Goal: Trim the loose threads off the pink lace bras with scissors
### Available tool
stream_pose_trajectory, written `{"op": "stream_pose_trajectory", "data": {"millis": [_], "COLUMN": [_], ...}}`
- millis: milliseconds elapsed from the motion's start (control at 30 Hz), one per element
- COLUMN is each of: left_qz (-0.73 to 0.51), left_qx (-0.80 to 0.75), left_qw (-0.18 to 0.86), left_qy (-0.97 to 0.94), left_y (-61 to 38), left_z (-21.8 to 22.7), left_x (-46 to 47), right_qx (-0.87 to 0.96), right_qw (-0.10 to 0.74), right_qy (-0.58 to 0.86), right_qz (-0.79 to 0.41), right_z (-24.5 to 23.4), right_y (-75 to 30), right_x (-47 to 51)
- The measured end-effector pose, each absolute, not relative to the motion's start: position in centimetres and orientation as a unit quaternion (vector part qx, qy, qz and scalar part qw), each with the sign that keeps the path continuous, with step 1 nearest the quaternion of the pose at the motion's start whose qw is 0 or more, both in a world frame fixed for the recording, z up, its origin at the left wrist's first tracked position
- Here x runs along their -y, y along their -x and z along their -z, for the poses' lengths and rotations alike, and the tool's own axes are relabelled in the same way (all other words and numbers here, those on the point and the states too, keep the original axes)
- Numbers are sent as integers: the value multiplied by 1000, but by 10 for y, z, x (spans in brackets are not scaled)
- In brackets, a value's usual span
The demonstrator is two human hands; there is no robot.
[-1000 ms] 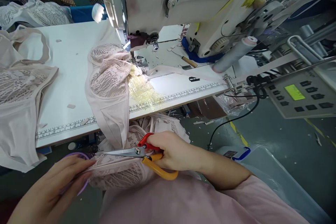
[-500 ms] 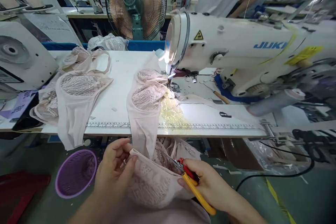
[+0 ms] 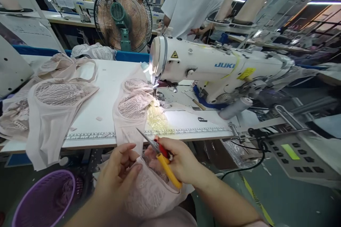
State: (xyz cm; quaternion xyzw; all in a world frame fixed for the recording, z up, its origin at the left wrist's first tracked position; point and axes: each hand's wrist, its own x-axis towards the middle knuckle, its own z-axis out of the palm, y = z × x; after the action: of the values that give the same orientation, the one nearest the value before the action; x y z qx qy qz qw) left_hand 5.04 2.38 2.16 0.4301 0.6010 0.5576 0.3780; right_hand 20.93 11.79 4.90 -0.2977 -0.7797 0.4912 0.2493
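Low in front of the sewing table, my left hand [image 3: 121,173] pinches the upper edge of a pale pink lace bra [image 3: 149,195]. My right hand [image 3: 183,159] is wrapped round scissors [image 3: 166,170] with yellow and red handles. Their pointed blades aim up and left, above the bra and over the table's front edge. Whether the blades are parted I cannot tell. Another pale pink bra [image 3: 133,104] lies on the table, one end by the needle of the sewing machine [image 3: 194,60] and the other hanging towards my hands.
More pink bras [image 3: 55,95] lie at the table's left, partly over its edge. Yellowish clear film [image 3: 158,118] sits below the needle. A purple basket [image 3: 44,202] stands at lower left, a control panel [image 3: 298,156] at right. Behind are a fan [image 3: 122,16] and a person in white [image 3: 189,3].
My right hand has moved left and up with the scissors, their blades now pointing above the bra. My left hand keeps its pinch. The view has turned right.
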Motion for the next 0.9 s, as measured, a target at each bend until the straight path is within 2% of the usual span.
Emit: {"op": "stream_pose_trajectory", "data": {"millis": [100,233,433,533,733,900], "left_qz": [-558,-546,-498,-486,-478,-467], "left_qx": [-584,-580,-608,-580,-563,-592], "left_qw": [386,366,131,87,170,311], "left_qy": [-446,-481,-604,-649,-652,-578], "left_y": [-51,-44,-37,-37,-34,-33], "left_z": [-22,-13,-4,-4,-7,-16], "left_x": [-27,-27,-29,-32,-32,-33], "right_qx": [787,780,759,750,730,712], "right_qw": [256,225,218,215,222,215], "right_qy": [258,276,306,306,291,283], "right_qz": [-498,-514,-531,-545,-578,-605], "right_z": [-58,-54,-45,-46,-52,-51], "right_y": [-191,-183,-183,-180,-178,-179], "right_x": [-124,-128,-129,-129,-126,-129]}}
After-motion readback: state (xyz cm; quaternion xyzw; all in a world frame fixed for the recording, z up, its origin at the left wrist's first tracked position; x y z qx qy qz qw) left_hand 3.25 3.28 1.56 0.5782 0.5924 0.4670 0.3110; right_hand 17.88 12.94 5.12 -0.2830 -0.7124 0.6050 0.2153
